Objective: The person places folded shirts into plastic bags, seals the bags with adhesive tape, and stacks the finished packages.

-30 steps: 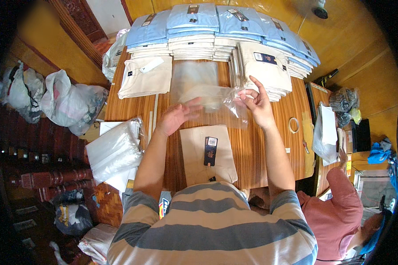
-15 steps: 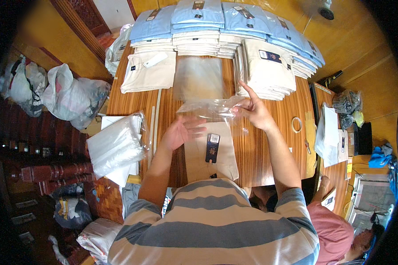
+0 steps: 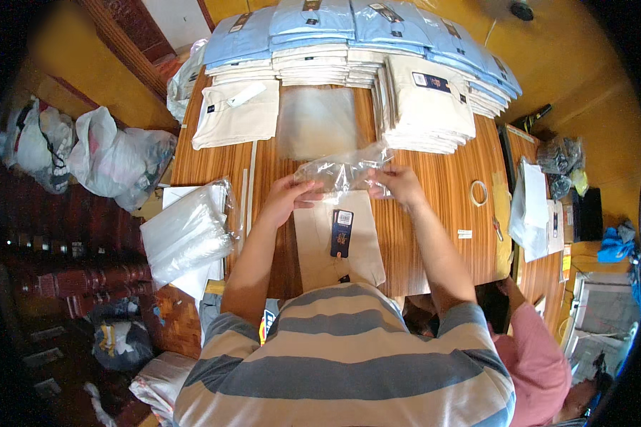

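Note:
A thin clear plastic bag (image 3: 343, 169) is stretched between my two hands over the table. My left hand (image 3: 290, 198) pinches its left side, thumb against fingers. On the right side, my right hand (image 3: 400, 186) grips the bag with bent fingers. Just below the bag lies a folded beige garment (image 3: 317, 245), its far edge touching or slightly under the plastic. A dark hang tag (image 3: 342, 233) with a pale label rests on the garment. Beyond the bag, a stack of flat clear bags (image 3: 318, 124) lies on the striped wood table (image 3: 434, 263).
Folded cream garments (image 3: 431, 117) are stacked at the far right, with another cream garment (image 3: 236, 114) far left. Bagged blue garments (image 3: 313, 25) line the back. Plastic packs (image 3: 189, 231) lie left. A tape roll (image 3: 478, 192) sits right; a co-worker (image 3: 538, 356) is at lower right.
My left hand, spread open before, has closed on the bag. My right index finger, raised before, is now bent in at the bag. The co-worker's arm has shifted left.

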A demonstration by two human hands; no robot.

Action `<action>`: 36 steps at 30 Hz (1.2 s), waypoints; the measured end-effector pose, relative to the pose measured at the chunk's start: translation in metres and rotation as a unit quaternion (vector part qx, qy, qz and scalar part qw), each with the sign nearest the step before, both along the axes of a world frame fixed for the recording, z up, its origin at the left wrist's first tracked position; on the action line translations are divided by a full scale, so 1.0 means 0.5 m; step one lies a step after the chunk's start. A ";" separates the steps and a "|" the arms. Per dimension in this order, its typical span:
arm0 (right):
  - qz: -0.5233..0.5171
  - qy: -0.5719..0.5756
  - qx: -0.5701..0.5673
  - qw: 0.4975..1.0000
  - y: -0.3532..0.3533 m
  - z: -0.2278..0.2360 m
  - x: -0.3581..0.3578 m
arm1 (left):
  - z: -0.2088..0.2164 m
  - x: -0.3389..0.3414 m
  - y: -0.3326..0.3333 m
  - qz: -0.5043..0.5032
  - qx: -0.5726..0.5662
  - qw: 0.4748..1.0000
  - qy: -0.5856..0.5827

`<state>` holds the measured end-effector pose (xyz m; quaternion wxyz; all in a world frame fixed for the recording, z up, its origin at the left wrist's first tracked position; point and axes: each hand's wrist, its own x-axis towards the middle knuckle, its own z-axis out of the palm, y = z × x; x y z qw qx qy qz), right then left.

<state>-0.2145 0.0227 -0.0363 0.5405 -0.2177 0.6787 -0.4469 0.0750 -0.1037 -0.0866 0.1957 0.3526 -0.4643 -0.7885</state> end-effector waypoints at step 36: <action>-0.087 0.295 -0.356 0.882 -0.051 0.199 0.028 | 0.226 -0.034 -0.051 0.251 -0.269 0.927 0.070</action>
